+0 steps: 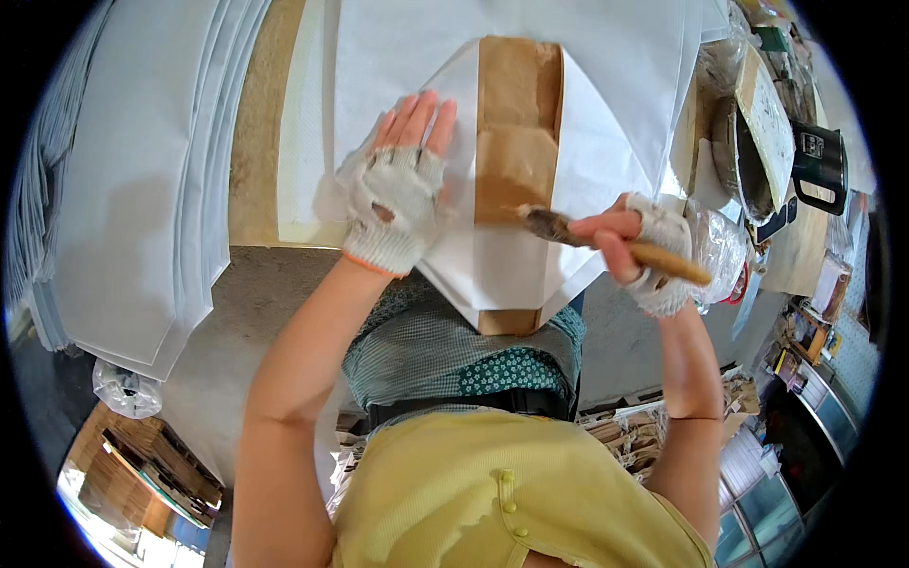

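A white paper bag (597, 133) lies flat before me, its near end folded into a pointed shape. Brown inner paper (516, 151) shows down its middle, darker and wet-looking in patches. My left hand (398, 189), in a worn fingerless knit glove, rests flat on the white paper left of the brown strip, fingers stretched out. In my right hand (644, 251), gloved the same way, is a brush (672, 262) with a wooden handle. The bristles touch or hover just over the brown strip's right edge; I cannot tell which.
Stacked white paper sheets (142, 189) hang over the table edge at left. On the right stand a round pot (743, 161) with a board across it, a dark mug (820, 166) and clear plastic wrap (717, 251). Below the table, bundled papers (630, 435) lie behind me.
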A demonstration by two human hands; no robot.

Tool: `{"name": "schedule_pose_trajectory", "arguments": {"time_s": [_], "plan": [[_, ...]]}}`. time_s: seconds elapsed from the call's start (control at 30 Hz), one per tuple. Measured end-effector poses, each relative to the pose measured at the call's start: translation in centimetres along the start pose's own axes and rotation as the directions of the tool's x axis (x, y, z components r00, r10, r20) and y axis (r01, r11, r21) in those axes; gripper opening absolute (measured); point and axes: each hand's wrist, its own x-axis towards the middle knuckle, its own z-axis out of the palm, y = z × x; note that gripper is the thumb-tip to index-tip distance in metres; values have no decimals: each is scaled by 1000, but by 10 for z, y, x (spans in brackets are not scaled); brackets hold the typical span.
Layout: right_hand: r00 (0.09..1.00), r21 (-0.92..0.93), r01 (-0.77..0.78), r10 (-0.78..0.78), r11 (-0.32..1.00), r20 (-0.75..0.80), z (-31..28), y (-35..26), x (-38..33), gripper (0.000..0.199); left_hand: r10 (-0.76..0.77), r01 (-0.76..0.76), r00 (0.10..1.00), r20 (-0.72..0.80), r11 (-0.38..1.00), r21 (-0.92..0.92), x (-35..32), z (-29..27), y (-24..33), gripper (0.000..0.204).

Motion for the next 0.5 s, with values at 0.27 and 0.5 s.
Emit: {"name": "schedule_pose_trajectory", "arguments": {"time_s": [0.27,0.5], "plan": [[877,-332,478,-422,813,229,40,-18,20,53,67,-56,993,-94,992,117,63,25,-26,80],[914,-213,344,-274,915,298,6,-33,-10,28,79,-65,978,-191,995,79,61,27,-29,67]]}}
